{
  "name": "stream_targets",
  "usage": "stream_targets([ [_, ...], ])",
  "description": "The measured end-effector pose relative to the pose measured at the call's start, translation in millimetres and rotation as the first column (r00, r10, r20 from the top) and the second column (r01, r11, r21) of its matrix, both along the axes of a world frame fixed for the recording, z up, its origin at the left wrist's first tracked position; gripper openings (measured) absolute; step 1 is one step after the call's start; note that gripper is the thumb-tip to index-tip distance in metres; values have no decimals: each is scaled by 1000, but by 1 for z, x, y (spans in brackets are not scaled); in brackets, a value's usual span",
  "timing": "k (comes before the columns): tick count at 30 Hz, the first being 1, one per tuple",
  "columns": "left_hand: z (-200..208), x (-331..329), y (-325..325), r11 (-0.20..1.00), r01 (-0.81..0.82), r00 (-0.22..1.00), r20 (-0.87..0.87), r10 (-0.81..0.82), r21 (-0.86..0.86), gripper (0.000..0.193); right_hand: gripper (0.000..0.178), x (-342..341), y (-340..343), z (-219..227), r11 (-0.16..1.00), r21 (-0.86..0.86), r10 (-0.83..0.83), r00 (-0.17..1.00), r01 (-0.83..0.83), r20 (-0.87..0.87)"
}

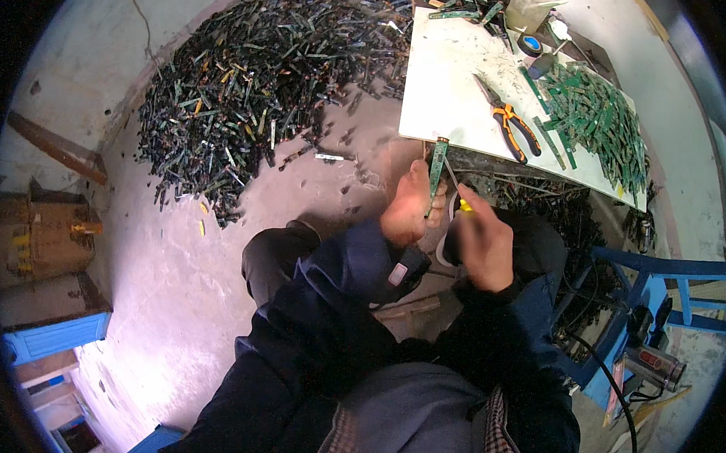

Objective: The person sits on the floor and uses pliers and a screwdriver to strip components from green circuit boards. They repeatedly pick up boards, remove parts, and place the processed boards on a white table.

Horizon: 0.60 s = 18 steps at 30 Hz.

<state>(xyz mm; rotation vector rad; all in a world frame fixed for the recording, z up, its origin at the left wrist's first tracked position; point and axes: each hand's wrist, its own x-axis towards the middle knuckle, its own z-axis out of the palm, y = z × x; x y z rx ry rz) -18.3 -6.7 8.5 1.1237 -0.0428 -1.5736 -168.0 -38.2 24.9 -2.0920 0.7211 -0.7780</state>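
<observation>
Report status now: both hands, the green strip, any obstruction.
Left hand holding green strip. Right hand gripping yellow-handled tool, close to strip, contact unclear. Pliers on white board, not between hands.

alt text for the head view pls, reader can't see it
A person's left hand holds a green strip while the right hand grips a yellow-handled tool near it. Ahead, a white board bears orange-handled pliers and heaped green strips; a pile of dark strips lies on the floor.

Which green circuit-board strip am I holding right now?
The held strip is in your left hand; the green strips on the white board lie there with neither hand touching them.
</observation>
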Motion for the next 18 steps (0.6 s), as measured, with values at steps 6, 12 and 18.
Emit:
stream_targets([
  [6,-6,-9,1,994,-95,987,126,101,-54,63,48,5,15,12,915,-404,-179,907,11,-381],
  [12,7,2,1,994,-14,997,-74,22,112,63,33,-17,-24,25,271,938,-25,973,-215,230],
  [18,-13,9,-1,995,-49,967,-245,69,84,61,33,-4,6,0,1000,-17,20,995,-22,-99],
])
